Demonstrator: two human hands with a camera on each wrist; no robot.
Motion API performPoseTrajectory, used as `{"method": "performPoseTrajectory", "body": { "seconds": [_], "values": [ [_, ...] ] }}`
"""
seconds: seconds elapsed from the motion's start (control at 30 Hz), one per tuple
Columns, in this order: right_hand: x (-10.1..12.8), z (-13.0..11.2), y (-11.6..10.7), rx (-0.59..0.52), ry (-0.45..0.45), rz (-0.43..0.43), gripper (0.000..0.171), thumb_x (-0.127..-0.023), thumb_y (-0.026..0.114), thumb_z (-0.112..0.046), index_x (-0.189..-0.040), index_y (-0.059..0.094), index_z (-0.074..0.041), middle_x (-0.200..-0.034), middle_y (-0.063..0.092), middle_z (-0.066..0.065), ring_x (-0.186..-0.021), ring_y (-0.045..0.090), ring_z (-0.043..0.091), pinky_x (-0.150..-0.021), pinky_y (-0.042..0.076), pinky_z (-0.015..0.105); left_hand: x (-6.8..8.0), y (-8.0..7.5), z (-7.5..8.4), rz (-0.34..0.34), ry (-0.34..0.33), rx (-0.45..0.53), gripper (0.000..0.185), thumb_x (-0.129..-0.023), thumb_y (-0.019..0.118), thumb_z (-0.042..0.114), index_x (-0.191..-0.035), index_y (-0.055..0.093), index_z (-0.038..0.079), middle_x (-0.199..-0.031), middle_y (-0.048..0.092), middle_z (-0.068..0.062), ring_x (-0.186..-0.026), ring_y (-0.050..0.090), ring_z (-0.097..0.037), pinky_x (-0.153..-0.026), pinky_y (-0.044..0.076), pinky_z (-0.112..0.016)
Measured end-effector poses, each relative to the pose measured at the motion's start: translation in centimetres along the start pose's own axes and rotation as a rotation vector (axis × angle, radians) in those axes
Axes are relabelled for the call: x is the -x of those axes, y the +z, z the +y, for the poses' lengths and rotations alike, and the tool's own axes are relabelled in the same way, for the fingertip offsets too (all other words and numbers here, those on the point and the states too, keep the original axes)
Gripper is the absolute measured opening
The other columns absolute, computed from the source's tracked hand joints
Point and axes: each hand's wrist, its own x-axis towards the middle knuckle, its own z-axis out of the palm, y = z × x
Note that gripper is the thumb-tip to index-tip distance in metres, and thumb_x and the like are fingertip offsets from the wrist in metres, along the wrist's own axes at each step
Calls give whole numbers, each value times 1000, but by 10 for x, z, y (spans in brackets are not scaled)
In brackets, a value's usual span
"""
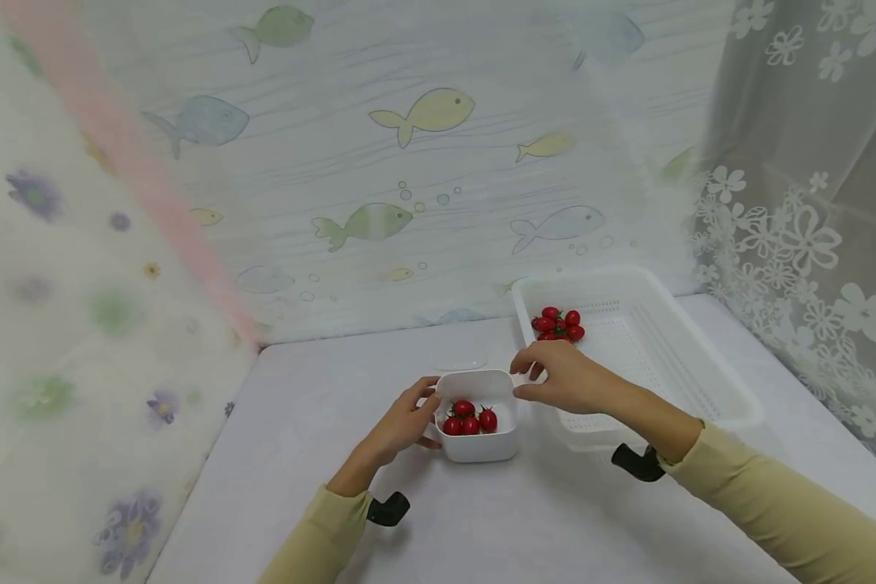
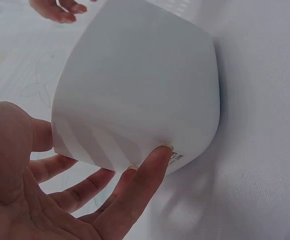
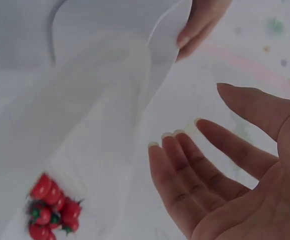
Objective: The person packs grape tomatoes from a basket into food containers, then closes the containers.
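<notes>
From the head view, a small white bowl [image 1: 478, 415] with cherry tomatoes [image 1: 470, 419] stands on the bench [image 1: 482, 519] beside a white basket [image 1: 650, 357]. At the left wrist, the left hand [image 2: 60, 195] touches the bowl's wall with relaxed fingers, probably steadying it. At the right wrist, the right hand [image 3: 235, 170] hovers with spread fingers, empty.

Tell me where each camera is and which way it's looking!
Head: worn on the head, looking forward and down at the table; shows both arms, left hand on the white bowl, right hand above it, beside the basket.
Left wrist: looks past the left hand's fingers at the bowl's outer wall.
Right wrist: looks past the open right palm toward tomatoes in the basket.
Shared: both wrist views show the bowl and the other hand's fingers.
</notes>
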Motion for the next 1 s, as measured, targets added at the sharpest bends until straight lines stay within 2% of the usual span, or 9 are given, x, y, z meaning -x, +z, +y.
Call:
{"method": "performPoseTrajectory", "body": {
  "seconds": [0.2, 0.43, 0.63, 0.83, 1.0],
  "values": [
    [6, 22, -25, -38, 2, 16, 24, -92, 75, -16, -112, 71, -4, -103, 70, 2, -95, 65, 20, -82, 61, 34, 0, 1, 0, 5, 2, 3, 43, -110, 47, 28, -151, 43, 16, -150, 45, -19, -108, 62, -35, -67, 65, -43],
    [7, 49, -53, -15, 44, 25, 21, -95, 72, -17, -113, 71, -6, -109, 71, 6, -105, 66, 27, -86, 61, 41, 0, 1, 1, 4, 8, 2, 43, -110, 47, 29, -151, 44, 16, -148, 46, -18, -108, 63, -35, -67, 65, -43],
    [5, 74, -67, -21, 104, 12, 28, -96, 72, -21, -118, 69, -4, -113, 70, 8, -108, 66, 31, -86, 59, 45, 1, 1, 1, 4, -3, 5, 44, -110, 47, 29, -151, 44, 16, -150, 45, -18, -110, 62, -36, -68, 65, -42],
    [0, 103, -77, -198, 210, -74, 45, -100, 67, -24, -134, 58, 4, -128, 63, 19, -111, 66, 30, -92, 60, 44, 1, 0, 2, 4, 1, 5, 43, -110, 47, 29, -151, 44, 16, -149, 45, -18, -110, 62, -36, -68, 65, -43],
    [-4, 128, -80, -342, 279, -120, 48, -103, 62, -19, -141, 49, 8, -139, 55, 27, -121, 61, 35, -98, 58, 45, 3, 1, 3, 1, -1, 3, 43, -111, 46, 28, -151, 44, 15, -150, 44, -19, -111, 63, -37, -69, 65, -44]
  ]
}}
